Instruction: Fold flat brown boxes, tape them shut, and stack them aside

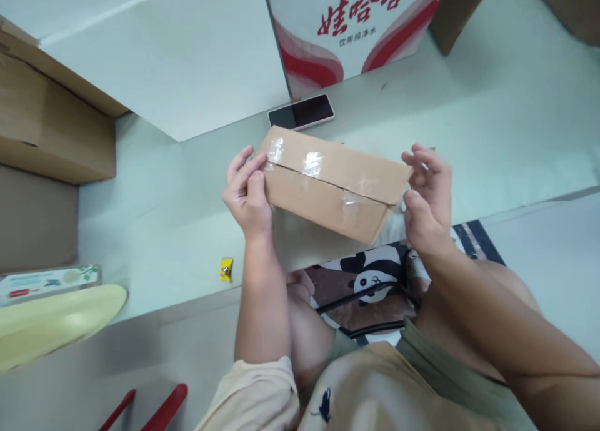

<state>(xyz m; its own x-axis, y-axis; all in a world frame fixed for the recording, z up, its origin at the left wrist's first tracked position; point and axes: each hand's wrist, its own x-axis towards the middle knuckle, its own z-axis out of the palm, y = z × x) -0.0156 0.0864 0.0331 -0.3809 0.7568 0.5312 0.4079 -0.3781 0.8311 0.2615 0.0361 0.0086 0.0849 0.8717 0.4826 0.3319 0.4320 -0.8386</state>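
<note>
Head view: small cardboard box held up, tilted, over the near edge of the surface, seam and clear tape showing. Left hand has its grip closed on the box's left end, thumb on the near side. Right hand is at the right corner, fingers curled; can't tell if that grip bears any weight.

Risks, my judgement: if the right side is only loosely held, the box could swing down and drop onto the panda-print bag below. Pressing the ends hard might buckle the cardboard or make the taped seam gape.

Around: smartphone lies just behind the box, partly covered by it, so lowering the box backward could knock it. White panel and Wahaha water carton block the far side. Yellow wrapped packet sits near the left forearm, larger brown carton well left.
</note>
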